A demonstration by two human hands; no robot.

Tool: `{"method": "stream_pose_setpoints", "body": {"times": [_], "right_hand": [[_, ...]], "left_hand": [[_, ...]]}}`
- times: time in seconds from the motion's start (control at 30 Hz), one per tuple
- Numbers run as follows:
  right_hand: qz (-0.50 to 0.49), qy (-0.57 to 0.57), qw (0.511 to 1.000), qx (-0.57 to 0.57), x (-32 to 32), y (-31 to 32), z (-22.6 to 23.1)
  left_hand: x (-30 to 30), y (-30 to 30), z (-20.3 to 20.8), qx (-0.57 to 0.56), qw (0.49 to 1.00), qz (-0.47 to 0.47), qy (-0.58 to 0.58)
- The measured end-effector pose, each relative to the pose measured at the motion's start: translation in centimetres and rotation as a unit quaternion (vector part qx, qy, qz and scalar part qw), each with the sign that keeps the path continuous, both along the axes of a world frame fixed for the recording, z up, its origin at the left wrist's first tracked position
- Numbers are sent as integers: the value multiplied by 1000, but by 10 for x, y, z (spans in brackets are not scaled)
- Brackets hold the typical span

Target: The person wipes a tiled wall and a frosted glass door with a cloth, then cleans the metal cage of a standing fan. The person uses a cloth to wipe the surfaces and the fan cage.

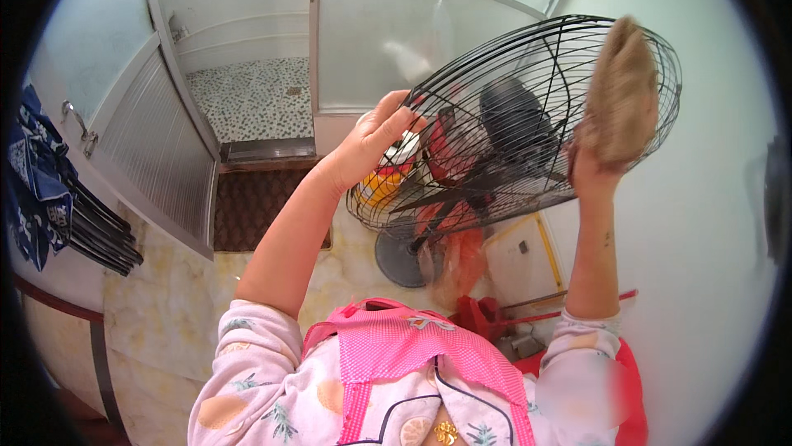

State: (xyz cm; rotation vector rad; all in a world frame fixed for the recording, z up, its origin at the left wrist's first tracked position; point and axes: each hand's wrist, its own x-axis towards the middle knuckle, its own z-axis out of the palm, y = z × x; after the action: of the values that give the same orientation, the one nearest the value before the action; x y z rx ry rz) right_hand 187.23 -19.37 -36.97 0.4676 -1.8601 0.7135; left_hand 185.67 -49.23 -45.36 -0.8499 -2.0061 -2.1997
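A black standing fan [516,120] with a wide round wire cage [487,51] is in front of me, its cage tilted. My left hand [375,136] grips the cage at its left rim, with the fingertips partly hidden by the wires. On the right side, my right hand [596,172] holds a brown cloth [624,91] against the cage wires. The cloth is slightly blurred and covers most of that hand's fingers. Below, the fan's round black base [398,263] stands on the floor.
Behind the cage are a yellow-labelled container [381,188] and red plastic bags [466,260]. A red pole [577,301] lies at lower right. A brown mat [256,208] lies before the shower doorway. Folded umbrellas [87,223] hang at left, beside the open glass door [157,141].
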Motion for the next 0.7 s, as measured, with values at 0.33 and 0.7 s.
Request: {"method": "stream_pose_setpoints", "body": {"times": [0.33,0.7], "right_hand": [[311,-193,852,374,21,-98,-212],[12,100,865,492,12,-27,-169]], "left_hand": [[-7,-1,-10,36,999,-35,-5],[-19,-2,-10,18,999,34,-4]]}}
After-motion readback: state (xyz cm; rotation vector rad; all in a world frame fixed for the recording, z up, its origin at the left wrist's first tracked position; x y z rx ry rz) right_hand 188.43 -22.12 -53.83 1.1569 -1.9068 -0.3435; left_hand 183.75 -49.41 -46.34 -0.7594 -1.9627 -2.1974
